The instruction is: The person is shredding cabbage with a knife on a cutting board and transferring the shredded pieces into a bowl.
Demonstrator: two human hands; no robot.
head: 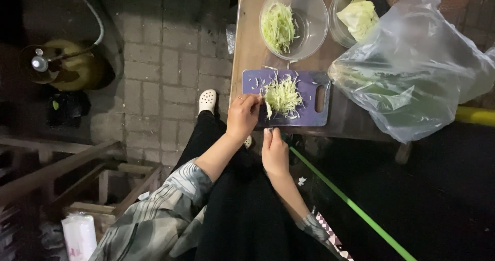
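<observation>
Shredded cabbage [282, 96] is being worked on a purple cutting board [309, 93] that is lying near the edge of a wooden tabletop [247, 39]. The left hand [242, 115] is being pressed down at the near side of the pile, fingers curled in over what looks like the last uncut piece of cabbage, so it is closed around that piece rather than spread. The right hand [274, 152] is being held just off the board's near edge with the fingers folded as if around a handle; a dark blade seems to be running up from it toward the pile, but the tool itself cannot be made out clearly.

The shreds are judged to be very light, limp and loose: they are scattering over the board and a few are lying off it. They would best be gathered in a cupped pinch from both sides or scraped together, since single strands slip away. The remaining piece is judged firmer and slightly slick where cut, so it is best held from above with fingertips tucked back from the blade.

More shreds are sitting in a clear bowl [294, 21] beyond the board, cabbage wedges [358, 16] in a second bowl beside it, and a plastic bag [412, 70] is lying to the right.
</observation>
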